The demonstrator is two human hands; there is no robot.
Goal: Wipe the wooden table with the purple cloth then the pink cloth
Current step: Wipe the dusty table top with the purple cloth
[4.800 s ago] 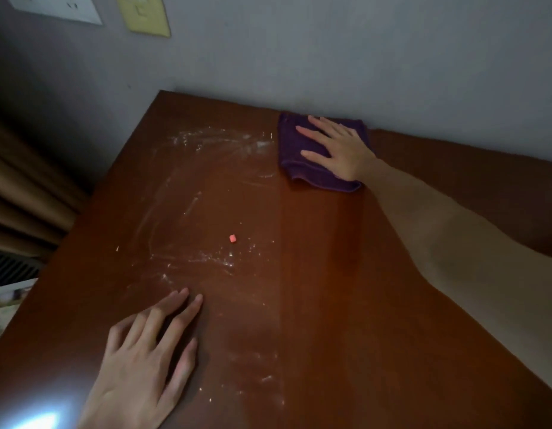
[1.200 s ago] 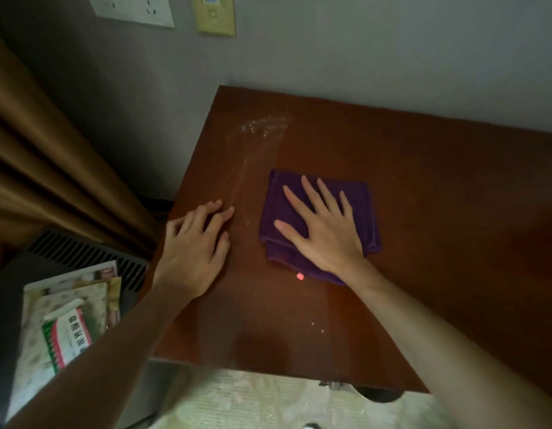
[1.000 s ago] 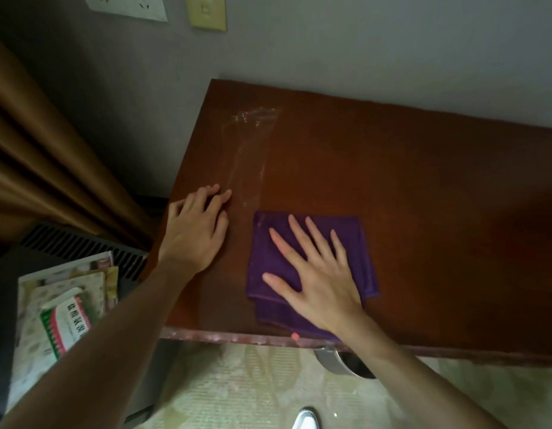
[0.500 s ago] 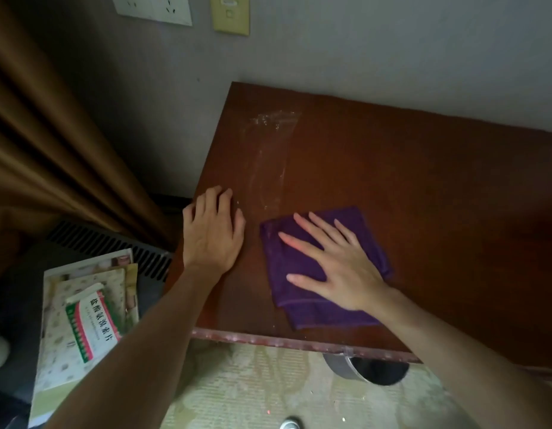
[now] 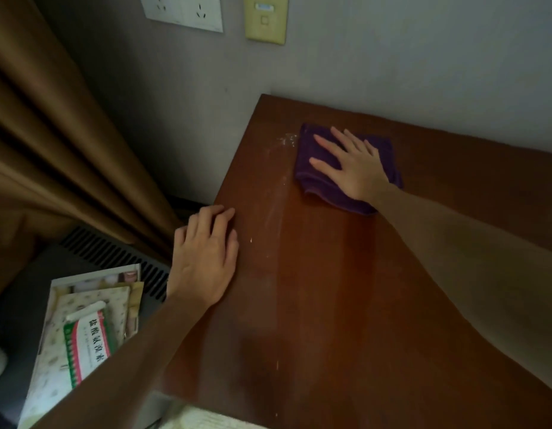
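The table [image 5: 377,289] was a shiny red-brown, like dark wood, with a thin white dusty streak [image 5: 276,193] down its left side. The cloth [image 5: 308,150] at the far end was dark purple all over, with no pattern. The wall [image 5: 423,57] behind was pale grey. On it were a white socket plate [image 5: 182,10] and a pale yellow switch plate [image 5: 265,18]. The curtain [image 5: 51,134] on the left was golden brown in long folds. Near it was a dark grey vent [image 5: 107,255] with black slits. A cream box [image 5: 82,335] with tiny spots had a green, red and white label [image 5: 87,345]
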